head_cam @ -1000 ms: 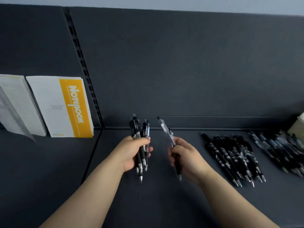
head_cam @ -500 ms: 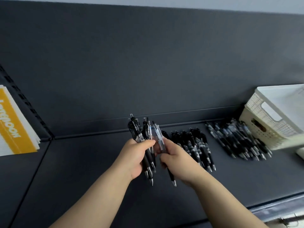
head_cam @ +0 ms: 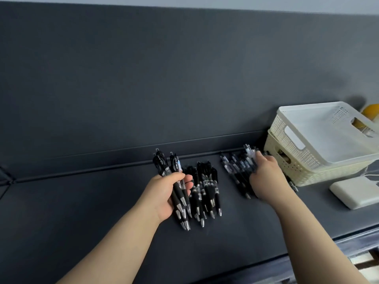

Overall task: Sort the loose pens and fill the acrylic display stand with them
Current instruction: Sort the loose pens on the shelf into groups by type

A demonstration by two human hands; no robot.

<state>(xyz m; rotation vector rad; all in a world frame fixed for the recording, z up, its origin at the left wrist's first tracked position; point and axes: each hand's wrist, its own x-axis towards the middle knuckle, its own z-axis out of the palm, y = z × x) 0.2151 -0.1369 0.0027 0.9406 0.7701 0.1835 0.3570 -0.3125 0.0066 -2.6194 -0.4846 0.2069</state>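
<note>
Pens: sorting step. Our left hand [head_cam: 167, 193] clenches a black bundle [head_cam: 174, 181]; our right hand [head_cam: 264, 177], its grip blurred beyond telling, reaches the clear-barrelled pile [head_cam: 235, 167], right of centre, and must next settle there.

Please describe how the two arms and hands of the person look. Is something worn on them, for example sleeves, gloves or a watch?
Both forearms are bare as far as the picture shows them: no sleeves come into view. The left hand and the right hand wear no gloves. No watch, bracelet or ring is visible on either one. The right hand is a little blurred, so small details there cannot be told.
</note>
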